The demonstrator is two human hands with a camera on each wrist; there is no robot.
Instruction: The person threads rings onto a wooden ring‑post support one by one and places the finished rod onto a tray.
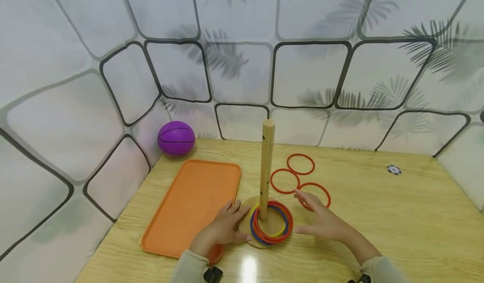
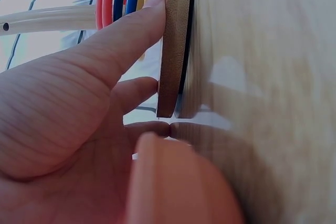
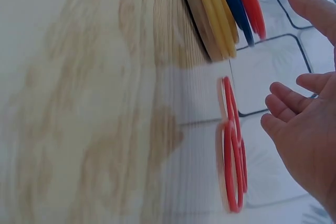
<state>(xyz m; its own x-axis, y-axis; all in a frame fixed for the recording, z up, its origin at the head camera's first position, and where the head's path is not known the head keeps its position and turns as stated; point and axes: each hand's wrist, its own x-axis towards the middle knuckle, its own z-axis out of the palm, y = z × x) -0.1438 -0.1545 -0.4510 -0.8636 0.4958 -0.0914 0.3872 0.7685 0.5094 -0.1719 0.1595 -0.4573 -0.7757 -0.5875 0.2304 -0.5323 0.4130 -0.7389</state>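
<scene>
A wooden peg (image 1: pixel 266 165) rises from a round wooden base (image 1: pixel 246 228). Stacked around its foot is a pile of red, blue and yellow rings (image 1: pixel 288 222). My left hand (image 1: pixel 226 225) touches the left edge of the base, fingers spread; in the left wrist view its thumb (image 2: pixel 136 30) lies against the base's rim (image 2: pixel 176 40). To the right of the pile, my right hand (image 1: pixel 321 220) hovers with fingers extended, holding nothing. It partly covers one loose red ring (image 1: pixel 330 199). Two more red rings (image 1: pixel 284 191) lie behind it on the table.
An orange tray (image 1: pixel 189 182) lies left of the base, under my left forearm. At the back left sits a purple ball (image 1: pixel 176 138). A small poker chip (image 1: pixel 394 169) is at the back right of the wooden table (image 1: pixel 397 215). Patterned walls stand behind and to the sides.
</scene>
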